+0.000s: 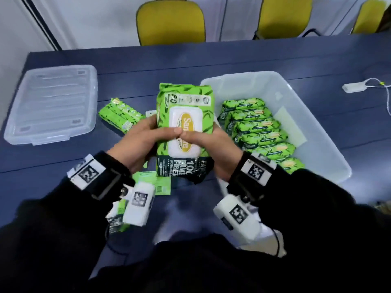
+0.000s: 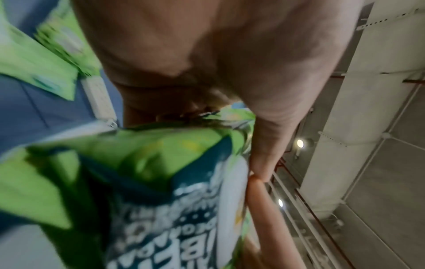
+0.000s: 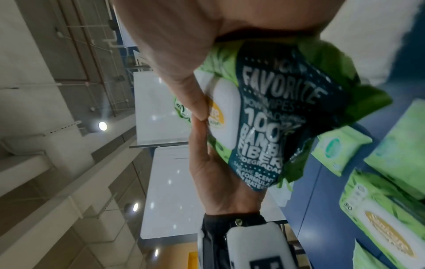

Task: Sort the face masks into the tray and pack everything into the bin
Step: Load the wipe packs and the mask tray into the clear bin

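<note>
Both hands clamp one large green wipes pack (image 1: 185, 127) above the table (image 1: 169, 60): the left hand (image 1: 139, 140) wraps its left edge, the right hand (image 1: 208, 149) its right edge, and the two thumbs meet tip to tip across the white flip lid on the front face. Both wrist views confirm this, with a left thumb (image 2: 266, 149) and a right thumb (image 3: 190, 94) pressed on the lid and the other fingers curled behind the pack.

The pack's long axis runs away from the person, its dark printed end nearest the wrists and its leafy top end pointing to the far side. It is held roughly upright and tilted back, clear of the tabletop.

To the right of the grip, and close, lies the clear bin (image 1: 317, 115); its near wall sits just beside the right hand. Inside it a row of smaller green packs (image 1: 260, 132) stands on edge along the side nearest the grip, while the bin's far right half looks free. My reading is that the pack must travel rightward, past that row, so the right hand is the nearer one to lead.

To the left of the grip, well apart, rests the clear lid (image 1: 50, 104). A small green pack (image 1: 121, 115) lies just beyond the left hand, and more packs lie under the left wrist. No tray or face masks can be made out.
</note>
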The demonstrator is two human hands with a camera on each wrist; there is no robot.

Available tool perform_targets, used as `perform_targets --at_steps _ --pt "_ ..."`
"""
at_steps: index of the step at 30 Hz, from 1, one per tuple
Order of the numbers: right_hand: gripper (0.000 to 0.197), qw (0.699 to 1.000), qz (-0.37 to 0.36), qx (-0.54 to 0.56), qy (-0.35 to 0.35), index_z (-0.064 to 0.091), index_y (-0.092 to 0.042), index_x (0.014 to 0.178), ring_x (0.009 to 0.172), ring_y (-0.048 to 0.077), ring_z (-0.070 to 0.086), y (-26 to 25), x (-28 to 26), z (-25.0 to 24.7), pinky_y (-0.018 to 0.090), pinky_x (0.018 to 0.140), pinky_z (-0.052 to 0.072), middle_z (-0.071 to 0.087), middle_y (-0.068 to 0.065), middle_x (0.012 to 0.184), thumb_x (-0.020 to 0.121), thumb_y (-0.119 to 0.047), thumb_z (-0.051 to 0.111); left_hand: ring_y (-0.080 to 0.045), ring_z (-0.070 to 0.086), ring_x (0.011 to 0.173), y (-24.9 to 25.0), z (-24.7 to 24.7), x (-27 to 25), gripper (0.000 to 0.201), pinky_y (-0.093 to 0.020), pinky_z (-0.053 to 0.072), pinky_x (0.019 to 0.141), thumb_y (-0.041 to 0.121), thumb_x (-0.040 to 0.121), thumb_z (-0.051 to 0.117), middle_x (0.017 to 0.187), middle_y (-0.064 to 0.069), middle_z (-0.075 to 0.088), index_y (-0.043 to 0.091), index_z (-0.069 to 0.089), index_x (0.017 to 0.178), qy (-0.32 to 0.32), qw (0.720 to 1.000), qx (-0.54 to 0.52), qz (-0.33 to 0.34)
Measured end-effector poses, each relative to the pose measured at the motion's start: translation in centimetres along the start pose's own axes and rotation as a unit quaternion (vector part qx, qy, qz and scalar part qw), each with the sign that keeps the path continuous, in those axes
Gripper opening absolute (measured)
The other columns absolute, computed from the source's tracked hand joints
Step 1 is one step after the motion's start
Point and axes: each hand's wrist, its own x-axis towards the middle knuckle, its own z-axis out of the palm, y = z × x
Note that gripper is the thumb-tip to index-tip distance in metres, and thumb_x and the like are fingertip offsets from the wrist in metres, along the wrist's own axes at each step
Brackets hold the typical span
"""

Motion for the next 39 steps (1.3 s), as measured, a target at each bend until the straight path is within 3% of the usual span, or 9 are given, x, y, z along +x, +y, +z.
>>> perform_targets --at_steps 5,8,12,20,24,27,32,35,39 --pt "0.071 0.998 -0.017 0.032 0.052 0.061 -0.007 0.137 0.129 0.044 0.056 -6.7 0.9 -11.4 0.063 0.111 0.04 0.064 0.02 0.135 0.076 -0.041 0.076 -0.024 0.075 0.099 2.6 8.3 4.6 0.038 -0.037 0.06 0.086 0.011 0.081 0.081 0.111 -0.007 0.078 0.01 0.066 0.116 -0.045 0.992 0.107 0.043" --pt "0.075 0.983 0.01 0.112 0.142 0.065 -0.01 0.128 0.12 0.038 0.063 -10.4 1.8 -19.7 0.057 0.106 0.046 0.066 0.014 0.131 0.077 -0.065 0.07 -0.024 0.074 0.101 2.5 14.6 7.7 0.057 -0.044 0.058 0.092 0.042 0.067 0.089 0.109 0.0 0.077 0.019 0.065 0.113 -0.079 0.963 0.253 0.049" --pt "0.026 0.977 0.04 -0.133 0.161 0.067 -0.025 0.097 0.086 0.018 0.06 -12.3 1.5 -27.4 0.029 0.068 0.046 0.068 -0.002 0.094 0.091 -0.05 0.064 -0.018 0.062 0.096 -1.0 22.5 10.7 0.057 -0.028 0.045 0.076 0.052 0.069 0.089 0.107 0.008 0.067 0.027 0.056 0.108 -0.145 0.861 0.486 0.035" --pt "0.015 0.907 0.193 -0.372 -0.049 0.07 -0.02 0.107 0.088 0.021 0.065 -9.6 0.8 -31.8 0.054 0.078 0.057 0.067 0.0 0.093 0.093 -0.013 0.068 -0.029 0.065 0.101 -8.8 31.4 13.3 0.052 -0.028 0.046 0.073 0.042 0.08 0.082 0.113 -0.005 0.068 0.019 0.061 0.122 -0.241 0.729 0.64 -0.041" --pt "0.022 0.799 0.282 -0.515 -0.13 0.068 -0.024 0.104 0.088 0.022 0.065 -6.9 1.0 -32.3 0.066 0.086 0.055 0.066 -0.001 0.093 0.095 -0.007 0.06 -0.027 0.059 0.122 -7.8 31.2 12.8 0.052 -0.028 0.048 0.092 0.01 0.094 0.059 0.139 -0.006 0.062 0.02 0.056 0.145 -0.303 0.699 0.646 -0.045" --pt "0.024 0.713 0.26 -0.618 -0.205 0.071 -0.026 0.112 0.088 0.018 0.07 -6.2 1.7 -32.2 0.048 0.078 0.062 0.069 -0.005 0.093 0.092 -0.014 0.066 -0.025 0.062 0.119 -5.6 29.3 11.2 0.05 -0.031 0.05 0.097 0.0 0.093 0.047 0.133 -0.005 0.067 0.016 0.063 0.138 -0.292 0.714 0.636 -0.033" --pt "0.033 0.565 0.175 -0.749 -0.298 0.077 -0.017 0.11 0.079 0.017 0.072 -4.8 3.6 -29.9 0.017 0.048 0.049 0.074 -0.006 0.085 0.08 -0.029 0.084 -0.016 0.065 0.108 -4.4 21.0 8.8 0.034 -0.023 0.047 0.093 0.019 0.09 0.072 0.119 0.003 0.072 0.022 0.071 0.124 -0.033 0.812 0.583 -0.008" --pt "0.032 0.483 0.175 -0.789 -0.337 0.08 -0.012 0.1 0.074 0.017 0.073 -2.9 4.5 -29.0 0.021 0.046 0.052 0.077 -0.001 0.087 0.078 -0.034 0.087 -0.02 0.055 0.126 -6.5 17.2 7.2 0.037 -0.034 0.043 0.105 0.036 0.085 0.076 0.131 0.005 0.062 0.03 0.068 0.121 0.055 0.797 0.602 -0.009" --pt "0.038 0.394 0.187 -0.827 -0.356 0.078 -0.005 0.103 0.074 0.019 0.073 -1.7 5.3 -28.4 0.023 0.05 0.057 0.078 0.005 0.096 0.08 -0.035 0.086 -0.02 0.02 0.154 -9.2 17.7 5.9 0.043 -0.044 0.038 0.114 0.048 0.084 0.074 0.139 0.008 0.057 0.035 0.066 0.124 -0.001 0.752 0.659 -0.03"
